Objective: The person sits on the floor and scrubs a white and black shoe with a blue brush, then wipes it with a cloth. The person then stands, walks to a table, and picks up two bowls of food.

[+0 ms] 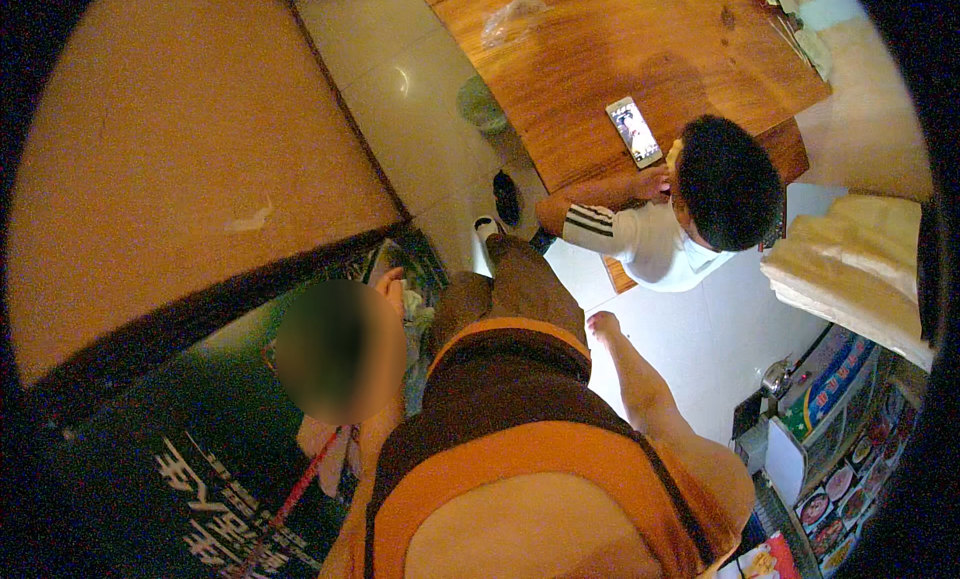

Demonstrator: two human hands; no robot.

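Note:
My left hand (391, 283) is raised beside my left thigh, partly hidden by a blurred round patch. Its fingers are near a pale, crumpled item (414, 303) by the dark glossy panel (225, 376); whether it grips anything is unclear. On the other side, my right hand (604, 325) hangs low beside my leg over the pale tiled floor, with no object visible in it; its fingers are too small to read. Ahead, a person in a white shirt (664, 253) sits at a wooden table (585, 61), an arm resting near a lit smartphone (634, 133).
A brown board-like surface (195, 144) fills the upper left. A clear plastic bag (514, 20) lies on the table; a greenish round bin (481, 103) stands beside it. Cream cloth (847, 256) and a counter with food pictures (832, 489) are at right.

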